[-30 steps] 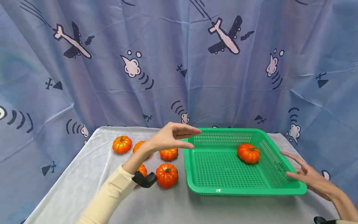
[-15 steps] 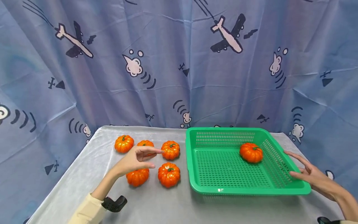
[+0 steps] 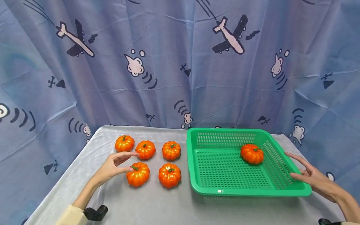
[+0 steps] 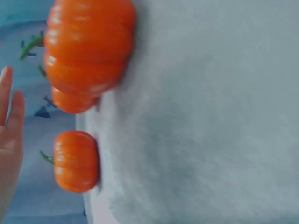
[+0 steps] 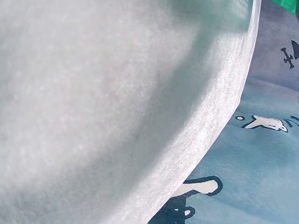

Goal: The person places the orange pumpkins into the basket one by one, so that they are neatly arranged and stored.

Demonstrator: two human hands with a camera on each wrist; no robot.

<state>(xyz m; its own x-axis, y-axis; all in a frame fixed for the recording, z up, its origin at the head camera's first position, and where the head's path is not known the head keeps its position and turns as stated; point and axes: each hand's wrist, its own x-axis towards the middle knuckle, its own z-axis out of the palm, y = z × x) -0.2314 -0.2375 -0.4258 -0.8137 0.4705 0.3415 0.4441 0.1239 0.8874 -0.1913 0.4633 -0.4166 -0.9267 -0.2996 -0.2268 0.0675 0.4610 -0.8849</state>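
My left hand [image 3: 113, 167] hovers over the table's left part, thumb and fingers apart and nothing between them. Its fingertips are nearest to a small orange pumpkin [image 3: 138, 175] with a green stem; whether they touch it cannot be told. In the left wrist view, that hand [image 4: 8, 144] shows at the left edge beside a large-looking pumpkin [image 4: 88, 46]. My right hand [image 3: 316, 178] rests at the right rim of a green plastic basket [image 3: 247, 192], fingers fairly straight, thumb over the rim. One pumpkin [image 3: 252, 154] lies inside the basket, towards its right side.
More pumpkins stand on the pale cloth-covered table [image 3: 174, 209]: one at the back left [image 3: 124, 143], another pumpkin [image 3: 145, 149] beside it, a third pumpkin [image 3: 171, 150] near the basket, and a front pumpkin [image 3: 170, 175]. A blue patterned curtain [image 3: 168, 72] hangs behind.
My left hand has moved from above the basket's left rim leftward and down to the pumpkins on the left, uncovering those behind it. The right hand stays at the basket's rim.
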